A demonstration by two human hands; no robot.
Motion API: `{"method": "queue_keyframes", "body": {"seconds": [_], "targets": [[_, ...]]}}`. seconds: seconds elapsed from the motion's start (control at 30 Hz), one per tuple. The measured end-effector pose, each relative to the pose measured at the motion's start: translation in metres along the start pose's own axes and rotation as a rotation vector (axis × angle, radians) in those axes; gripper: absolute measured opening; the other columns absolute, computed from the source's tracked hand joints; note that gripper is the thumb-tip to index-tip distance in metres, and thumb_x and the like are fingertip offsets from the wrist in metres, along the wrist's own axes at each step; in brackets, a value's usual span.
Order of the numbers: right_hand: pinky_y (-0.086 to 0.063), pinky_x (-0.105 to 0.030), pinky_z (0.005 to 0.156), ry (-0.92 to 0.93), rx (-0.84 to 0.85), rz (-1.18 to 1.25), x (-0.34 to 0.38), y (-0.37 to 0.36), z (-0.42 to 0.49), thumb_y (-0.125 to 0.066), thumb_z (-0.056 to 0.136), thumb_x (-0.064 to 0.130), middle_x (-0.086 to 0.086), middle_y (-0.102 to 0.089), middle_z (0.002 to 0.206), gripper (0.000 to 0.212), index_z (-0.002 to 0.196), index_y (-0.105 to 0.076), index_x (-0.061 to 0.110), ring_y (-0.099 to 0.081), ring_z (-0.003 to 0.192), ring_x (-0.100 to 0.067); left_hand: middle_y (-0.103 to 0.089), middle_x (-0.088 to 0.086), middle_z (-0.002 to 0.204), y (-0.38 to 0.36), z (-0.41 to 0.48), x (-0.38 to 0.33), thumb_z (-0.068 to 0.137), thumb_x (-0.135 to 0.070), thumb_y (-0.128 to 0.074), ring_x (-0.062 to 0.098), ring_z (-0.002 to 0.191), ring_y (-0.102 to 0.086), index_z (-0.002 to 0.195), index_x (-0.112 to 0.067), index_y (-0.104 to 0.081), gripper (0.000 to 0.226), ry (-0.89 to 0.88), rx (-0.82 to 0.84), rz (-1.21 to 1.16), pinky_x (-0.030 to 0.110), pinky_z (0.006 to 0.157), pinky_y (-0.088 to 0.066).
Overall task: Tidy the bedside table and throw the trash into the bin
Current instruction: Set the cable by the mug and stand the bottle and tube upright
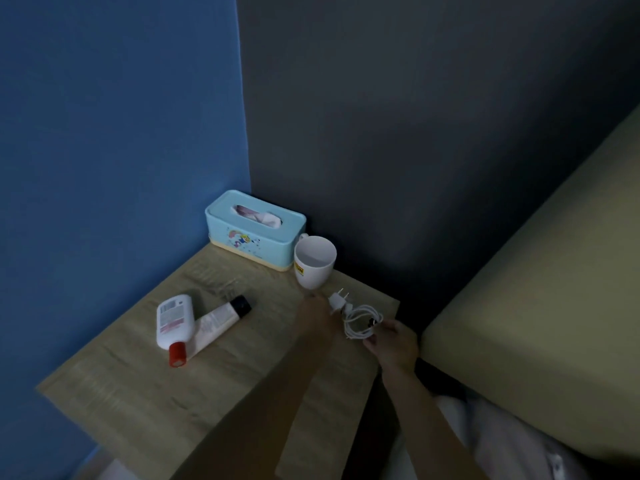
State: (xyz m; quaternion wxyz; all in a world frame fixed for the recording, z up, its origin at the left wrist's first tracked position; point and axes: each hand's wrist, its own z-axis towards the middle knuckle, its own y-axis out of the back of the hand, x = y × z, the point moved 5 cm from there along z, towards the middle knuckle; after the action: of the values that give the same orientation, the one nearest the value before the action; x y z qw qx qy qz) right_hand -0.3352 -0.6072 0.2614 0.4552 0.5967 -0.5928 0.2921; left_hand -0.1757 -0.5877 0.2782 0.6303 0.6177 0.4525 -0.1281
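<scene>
On the wooden bedside table (pixel 138 393) a white charger plug (pixel 337 300) with its coiled white cable (pixel 362 322) sits near the right edge. My left hand (pixel 317 315) holds the plug from the left. My right hand (pixel 393 342) pinches the cable coil from the right. A white bottle with a red cap (pixel 173 322) lies on its side at the table's left, partly over a pale tube with a black cap (pixel 221 322). A white mug (pixel 314 261) stands upright behind the charger, beside a light blue tissue box (pixel 254 233) in the corner.
A blue wall (pixel 121 150) runs along the table's left and a dark grey wall (pixel 415 133) behind it. A bed with a beige mattress (pixel 536 306) stands to the right, across a dark gap. White fabric (pixel 502 445) shows at the bottom right. No bin is in view.
</scene>
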Motion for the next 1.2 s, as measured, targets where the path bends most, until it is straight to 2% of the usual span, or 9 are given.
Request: {"method": "queue_keyframes", "body": {"seconds": [0.07,0.17,0.23,0.37,0.5,0.7,0.93,1.07,1.2], "targets": [[-0.058,-0.044,0.079,0.019,-0.066,-0.041,-0.005,-0.002,0.009,-0.059,0.087,-0.001,-0.012,-0.068,0.088,0.026,0.071,-0.064,0.019,-0.063,0.082,-0.024,-0.062,0.008,0.117,-0.002,0.006,0.002,0.096,-0.029,-0.051,0.022,0.108,-0.059,0.114,-0.006,-0.059,0.030,0.007,-0.051,0.067,0.033,0.093,-0.048],[-0.052,-0.032,0.073,0.102,-0.154,-0.167,-0.005,-0.001,0.013,-0.053,0.093,0.005,-0.006,-0.067,0.091,0.018,0.087,-0.069,0.006,-0.058,0.078,-0.018,-0.058,0.011,0.124,-0.005,0.011,0.003,0.094,-0.035,-0.053,0.024,0.112,-0.055,0.122,-0.008,-0.055,0.039,0.003,-0.104,0.234,0.038,0.094,-0.049],[-0.048,-0.030,0.071,0.138,-0.176,-0.221,-0.005,0.000,0.012,-0.047,0.096,0.007,-0.012,-0.067,0.092,0.022,0.093,-0.069,0.001,-0.056,0.078,-0.018,-0.054,0.013,0.128,-0.007,0.012,0.002,0.094,-0.039,-0.052,0.026,0.115,-0.053,0.127,-0.007,-0.051,0.046,-0.006,-0.113,0.305,0.038,0.095,-0.048],[-0.045,-0.024,0.077,0.195,-0.220,-0.238,-0.011,0.001,0.012,-0.049,0.095,0.004,-0.016,-0.069,0.109,0.025,0.111,-0.068,0.003,-0.063,0.095,-0.027,-0.045,0.014,0.137,-0.012,0.016,0.002,0.094,-0.039,-0.052,0.028,0.124,-0.046,0.134,-0.007,-0.042,0.053,-0.011,-0.141,0.315,0.037,0.099,-0.044],[-0.040,-0.020,0.076,0.205,-0.256,-0.195,-0.013,0.002,0.013,-0.058,0.091,0.005,-0.016,-0.069,0.111,0.026,0.116,-0.067,0.004,-0.064,0.101,-0.027,-0.044,0.012,0.136,-0.014,0.016,0.000,0.091,-0.037,-0.058,0.025,0.123,-0.045,0.135,-0.007,-0.040,0.056,-0.036,-0.180,0.245,0.033,0.098,-0.044],[-0.041,-0.022,0.075,0.203,-0.344,-0.148,-0.016,-0.002,0.018,-0.060,0.092,0.011,-0.017,-0.067,0.110,0.026,0.117,-0.064,0.007,-0.063,0.100,-0.027,-0.045,0.010,0.132,-0.013,0.021,0.000,0.089,-0.036,-0.061,0.023,0.116,-0.051,0.131,-0.009,-0.043,0.053,-0.076,-0.232,0.234,0.030,0.092,-0.046],[-0.039,-0.022,0.080,0.323,-0.442,-0.175,-0.020,-0.009,0.012,-0.057,0.092,0.009,-0.024,-0.055,0.118,0.029,0.120,-0.063,0.005,-0.058,0.104,-0.032,-0.046,0.008,0.126,-0.017,0.022,0.003,0.091,-0.045,-0.054,0.021,0.103,-0.057,0.127,-0.011,-0.047,0.051,-0.148,-0.279,0.231,0.029,0.080,-0.049],[-0.037,-0.023,0.078,0.340,-0.484,-0.167,-0.019,-0.011,0.012,-0.057,0.092,0.011,-0.024,-0.052,0.118,0.031,0.122,-0.059,0.006,-0.057,0.102,-0.034,-0.045,0.008,0.127,-0.021,0.022,0.008,0.092,-0.048,-0.051,0.020,0.104,-0.057,0.126,-0.012,-0.046,0.050,-0.179,-0.295,0.193,0.025,0.080,-0.046],[-0.047,-0.033,0.082,0.347,-0.450,-0.194,-0.020,-0.013,0.012,-0.062,0.088,0.019,-0.021,-0.052,0.122,0.041,0.127,-0.053,0.010,-0.056,0.105,-0.034,-0.044,0.010,0.128,-0.022,0.022,0.011,0.091,-0.049,-0.050,0.021,0.102,-0.057,0.125,-0.010,-0.045,0.051,-0.195,-0.301,0.198,0.027,0.080,-0.048]]}}
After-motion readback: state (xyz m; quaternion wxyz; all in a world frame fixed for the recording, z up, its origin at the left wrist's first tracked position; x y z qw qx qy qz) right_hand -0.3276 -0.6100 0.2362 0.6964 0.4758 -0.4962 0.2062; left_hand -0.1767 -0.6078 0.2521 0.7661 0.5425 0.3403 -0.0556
